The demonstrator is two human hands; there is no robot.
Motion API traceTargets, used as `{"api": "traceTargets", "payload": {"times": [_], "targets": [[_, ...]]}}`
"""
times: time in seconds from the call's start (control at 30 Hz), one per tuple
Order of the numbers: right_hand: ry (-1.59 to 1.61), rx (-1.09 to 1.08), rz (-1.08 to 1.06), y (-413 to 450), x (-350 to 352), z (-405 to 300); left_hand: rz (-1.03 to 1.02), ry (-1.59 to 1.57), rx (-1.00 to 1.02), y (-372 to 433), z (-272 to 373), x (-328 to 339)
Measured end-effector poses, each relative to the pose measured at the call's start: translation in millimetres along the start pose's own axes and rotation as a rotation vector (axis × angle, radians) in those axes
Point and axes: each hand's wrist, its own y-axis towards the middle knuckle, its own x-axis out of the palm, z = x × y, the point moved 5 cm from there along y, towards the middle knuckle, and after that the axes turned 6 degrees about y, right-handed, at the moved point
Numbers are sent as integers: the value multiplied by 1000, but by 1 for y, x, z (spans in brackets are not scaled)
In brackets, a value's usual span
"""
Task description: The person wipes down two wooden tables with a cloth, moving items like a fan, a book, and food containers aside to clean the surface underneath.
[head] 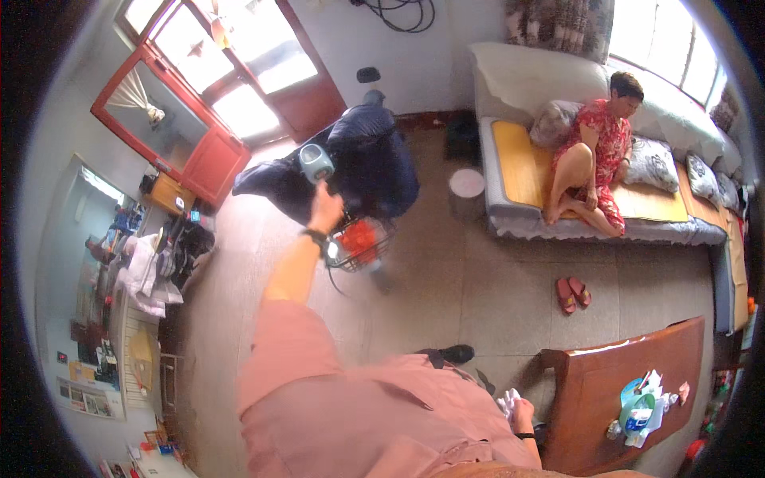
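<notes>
My left hand [327,208], with a dark band at the wrist, reaches out to a pale blue rounded housing [317,163] with a grey panel. The fingers meet its lower end; blur hides whether they grip it. Behind it is a dark blue padded cover [376,161] that looks draped over a scooter. Just below the hand, a black wire basket [385,245] holds an orange-red item [358,239]. Low on the other side, my right hand [523,412] holds a crumpled white cloth or tissue [508,403] beside the wooden table.
A brown wooden table [597,388] carries a green container [637,412] and papers. A person [600,143] sits on the sofa [508,107]. Pink slippers [572,295] lie on the floor. Near the sofa stands a round bin or stool [467,184]. A red-framed door [173,131] hangs ajar.
</notes>
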Motion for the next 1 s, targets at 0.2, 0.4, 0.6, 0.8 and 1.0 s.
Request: {"api": "traceTargets", "payload": {"times": [0.2, 0.4, 0.6, 0.8, 1.0], "targets": [[123, -18, 96, -2, -19, 19, -511, 362, 243, -137, -90, 157], [-82, -151, 148, 61, -70, 72, -749, 420, 197, -225, -101, 178], [150, -49, 87, -20, -1, 34, -746, 397, 72, -243, -134, 153], [155, -115, 97, -23, -2, 19, -708, 267, -32, -231, -151, 156], [-10, -121, 152, 0, -21, 33, -691, 231, -104, -223, -160, 153]]}}
